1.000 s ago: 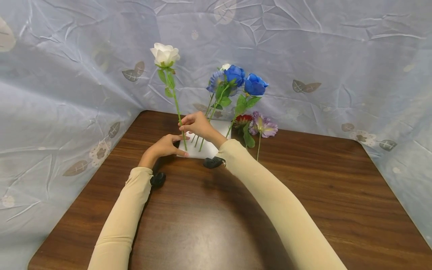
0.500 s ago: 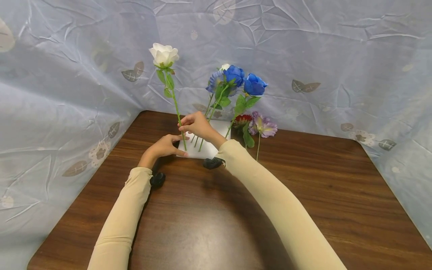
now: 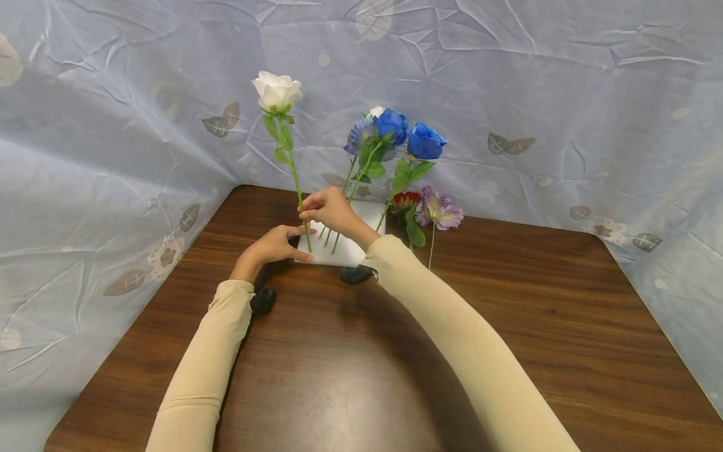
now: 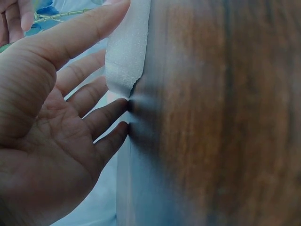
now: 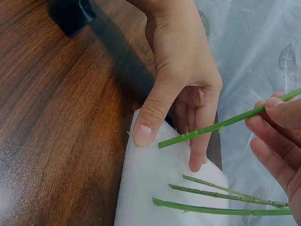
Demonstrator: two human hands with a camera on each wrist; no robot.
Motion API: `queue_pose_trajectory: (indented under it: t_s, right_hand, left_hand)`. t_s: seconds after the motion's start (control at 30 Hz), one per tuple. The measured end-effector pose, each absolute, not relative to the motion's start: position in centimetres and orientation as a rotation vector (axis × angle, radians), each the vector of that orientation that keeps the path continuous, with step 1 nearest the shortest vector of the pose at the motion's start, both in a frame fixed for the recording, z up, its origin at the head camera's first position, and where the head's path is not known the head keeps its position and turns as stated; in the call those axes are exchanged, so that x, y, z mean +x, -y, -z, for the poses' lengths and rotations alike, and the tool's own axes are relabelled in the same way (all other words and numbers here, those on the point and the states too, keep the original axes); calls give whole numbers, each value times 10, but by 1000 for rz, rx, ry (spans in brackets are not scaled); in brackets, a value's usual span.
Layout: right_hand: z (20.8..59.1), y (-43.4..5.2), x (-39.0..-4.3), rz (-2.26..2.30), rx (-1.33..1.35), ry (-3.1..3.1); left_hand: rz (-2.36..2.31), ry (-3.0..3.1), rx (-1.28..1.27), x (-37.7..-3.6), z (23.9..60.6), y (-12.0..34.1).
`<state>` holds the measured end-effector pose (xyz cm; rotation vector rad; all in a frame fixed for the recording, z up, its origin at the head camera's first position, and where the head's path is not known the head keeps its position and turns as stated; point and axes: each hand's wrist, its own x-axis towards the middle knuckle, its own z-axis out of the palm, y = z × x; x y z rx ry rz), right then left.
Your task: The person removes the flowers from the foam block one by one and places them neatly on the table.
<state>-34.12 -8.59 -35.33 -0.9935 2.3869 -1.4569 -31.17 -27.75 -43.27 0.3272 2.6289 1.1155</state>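
Observation:
My right hand (image 3: 333,210) pinches the green stem of a white rose (image 3: 277,93) between thumb and fingertips. The stem (image 5: 221,125) leans slightly, its lower end meeting the top of a white foam block (image 3: 347,256); how deep it goes I cannot tell. At the block's left corner, my left hand (image 3: 273,245) rests with thumb and index finger spread on either side of that stem. In the left wrist view its other fingers (image 4: 110,115) stretch out beside the foam (image 4: 127,56). Several other stems (image 5: 221,208) stand in the block, farther right.
Blue roses (image 3: 391,125) (image 3: 426,141) and a paler blue flower (image 3: 359,136) rise from the block, with another white bloom (image 3: 377,112) partly hidden behind. Right of it are a red flower (image 3: 405,201) and a purple flower (image 3: 439,210). A patterned curtain (image 3: 536,94) borders the brown table (image 3: 508,282).
The white rose's head sways very slightly, ending a little right of where it was half a second ago. Both hands keep their places.

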Motion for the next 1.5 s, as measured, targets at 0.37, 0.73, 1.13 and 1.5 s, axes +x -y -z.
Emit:
queue_pose_trajectory:
  t_s: [0.37, 0.73, 1.13, 1.5]
  right_hand:
    - [350, 81, -339, 1462, -1048, -2435]
    - [342, 79, -341, 1553, -1070, -2410]
    - [329, 63, -341, 1429, -950, -2311]
    - [313, 34, -334, 1291, -890, -2264]
  left_hand:
    - [-1110, -2635, 341, -311, 429, 274]
    - [-1127, -2629, 343, -312, 429, 274]
    - [-1112, -2616, 343, -310, 428, 277]
    - [-1105, -2627, 350, -312, 432, 275]
